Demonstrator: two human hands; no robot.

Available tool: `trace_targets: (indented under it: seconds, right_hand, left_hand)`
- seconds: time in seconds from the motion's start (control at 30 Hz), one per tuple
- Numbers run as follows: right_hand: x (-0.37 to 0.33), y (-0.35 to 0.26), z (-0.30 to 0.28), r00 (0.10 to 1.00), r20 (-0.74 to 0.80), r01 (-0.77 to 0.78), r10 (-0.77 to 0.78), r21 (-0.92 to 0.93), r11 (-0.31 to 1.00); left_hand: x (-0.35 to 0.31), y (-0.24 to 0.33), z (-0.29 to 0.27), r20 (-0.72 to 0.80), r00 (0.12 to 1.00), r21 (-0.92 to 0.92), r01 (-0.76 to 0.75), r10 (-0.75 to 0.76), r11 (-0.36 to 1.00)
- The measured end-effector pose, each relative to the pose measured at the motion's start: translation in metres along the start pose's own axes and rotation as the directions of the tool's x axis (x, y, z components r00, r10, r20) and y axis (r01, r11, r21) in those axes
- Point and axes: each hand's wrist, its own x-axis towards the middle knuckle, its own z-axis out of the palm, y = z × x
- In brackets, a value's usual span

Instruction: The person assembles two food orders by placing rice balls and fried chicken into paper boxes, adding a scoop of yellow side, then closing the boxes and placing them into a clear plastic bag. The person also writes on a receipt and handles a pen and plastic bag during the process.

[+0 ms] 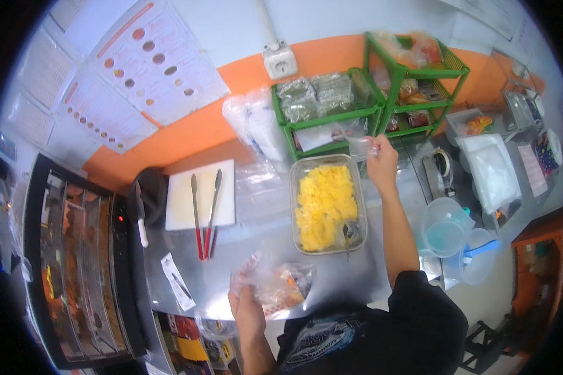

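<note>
Clear plastic bag [247, 270] film is bunched in my left hand [246, 307], its fingers closed on it at the near edge of the metal table. Beside that hand lies another see-through bag [288, 284] with something reddish and brown in it. My right hand [383, 164] is stretched far forward, pinching a small clear plastic bag [360, 148] in front of the green rack. Just below it stands a clear rectangular tub [296, 187] filled with soft yellow food [325, 203]. A metal spoon [348, 236] rests in its near right corner.
Red-handled tongs [207, 212] lie across a white cutting board [187, 187], with a knife [141, 215] to its left. A glass display case [84, 262] stands left. Green racks [331, 134] hold bagged goods behind. Plastic jugs [447, 228] stand right.
</note>
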Motion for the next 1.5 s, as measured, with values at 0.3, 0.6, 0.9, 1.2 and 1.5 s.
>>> trace_targets:
  seconds: [0.3,0.6,0.9,1.2,1.5]
  right_hand:
    - [-0.151,-0.167,-0.062,0.694,0.720,-0.653,-0.008,0.634,0.415]
    - [-0.221,-0.223,-0.030,0.654,0.751,-0.168,-0.088,0.258,0.951]
    - [-0.236,-0.230,-0.027,0.323,0.938,-0.702,-0.126,0.328,0.632]
    - [-0.249,-0.220,0.044,0.461,0.863,-0.215,-0.209,0.337,0.917]
    - [-0.290,-0.237,0.105,-0.389,0.901,0.363,-0.192,0.341,0.867]
  left_hand:
    - [0.003,-0.018,-0.022,0.161,0.987,-0.054,0.032,-0.023,0.998]
    - [-0.041,-0.014,-0.043,0.410,0.856,-0.222,-0.241,0.314,0.945]
    - [-0.047,-0.012,-0.082,0.370,0.749,0.464,-0.662,0.549,0.589]
    - [-0.054,0.010,-0.131,0.016,0.665,0.833,-0.422,0.746,0.358]
    - [-0.053,-0.002,-0.143,0.014,0.896,0.363,-0.417,0.443,0.833]
